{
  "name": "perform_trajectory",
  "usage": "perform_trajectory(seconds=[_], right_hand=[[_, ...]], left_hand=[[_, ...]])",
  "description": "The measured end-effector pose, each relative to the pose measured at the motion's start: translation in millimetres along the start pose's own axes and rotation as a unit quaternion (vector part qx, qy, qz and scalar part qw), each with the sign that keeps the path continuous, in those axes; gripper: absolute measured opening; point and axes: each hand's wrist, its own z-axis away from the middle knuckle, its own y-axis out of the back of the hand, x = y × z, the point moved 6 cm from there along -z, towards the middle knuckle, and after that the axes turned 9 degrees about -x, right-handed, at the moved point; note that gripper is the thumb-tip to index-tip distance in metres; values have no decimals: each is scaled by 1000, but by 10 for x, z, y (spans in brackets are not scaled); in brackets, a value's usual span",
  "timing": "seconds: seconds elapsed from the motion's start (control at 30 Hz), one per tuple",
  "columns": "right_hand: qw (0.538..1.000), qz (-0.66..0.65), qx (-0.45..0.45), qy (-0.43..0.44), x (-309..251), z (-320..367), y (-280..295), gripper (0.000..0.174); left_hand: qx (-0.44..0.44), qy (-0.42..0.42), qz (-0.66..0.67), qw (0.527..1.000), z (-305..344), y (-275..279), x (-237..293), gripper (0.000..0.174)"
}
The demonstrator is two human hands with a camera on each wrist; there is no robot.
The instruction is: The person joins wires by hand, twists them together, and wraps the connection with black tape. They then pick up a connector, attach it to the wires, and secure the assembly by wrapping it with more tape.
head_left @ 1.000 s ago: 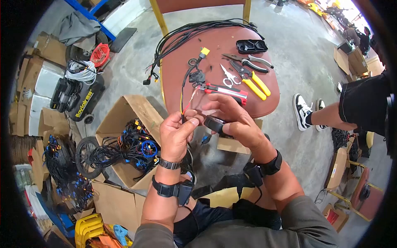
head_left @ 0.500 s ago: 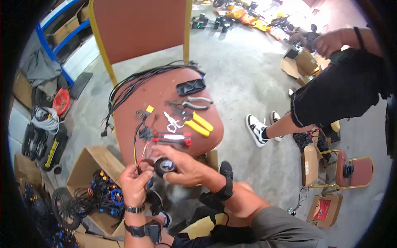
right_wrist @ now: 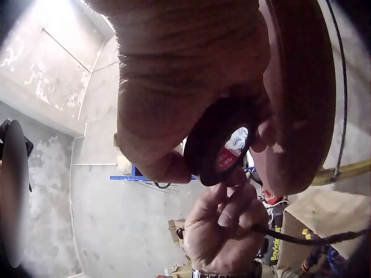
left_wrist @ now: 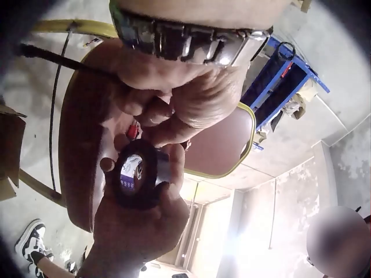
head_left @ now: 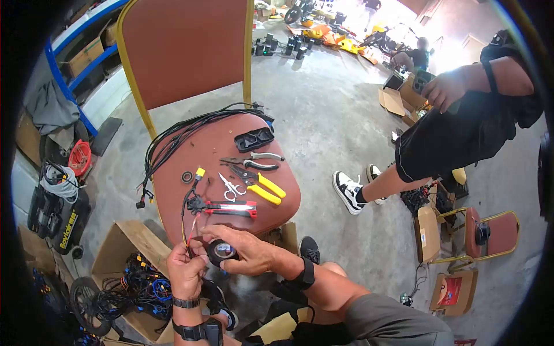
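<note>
The right hand (head_left: 248, 251) grips a smooth, round black tape roll (head_left: 216, 254) at the chair's (head_left: 222, 132) near edge; the left hand (head_left: 184, 268) pinches thin, slender wires (head_left: 184, 226) beside it. On the chair's padded reddish seat lie yellow-handled pliers (head_left: 264, 190) and long black cables (head_left: 187, 129) — grey floor (head_left: 323, 115) stretches from the chair's right edge to a standing person's shoes (head_left: 348, 190).

Workshop: bare concrete floor (head_left: 323, 127), pliers (head_left: 250, 164) on chair (head_left: 184, 52), boxed cables (head_left: 131, 293)
</note>
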Motion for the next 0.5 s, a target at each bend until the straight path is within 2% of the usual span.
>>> perform_trajectory(seconds=[0.27,0.37,0.47,0.5], right_hand=[[1000,-4,-3,-30,34,4,-4,67],[999,-18,44,-3,48,21,2,56],[997,33,-52,-48,83,2,-18,43],[997,24,-52,-48,92,1,-39,41]], left_hand=[[21,-46,-11,999,6,-14,41,31],[19,-71,-11,997,37,-58,92,31],[11,-83,-24,996,40,-65,101,32],[10,-85,-31,996,47,-55,102,32]])
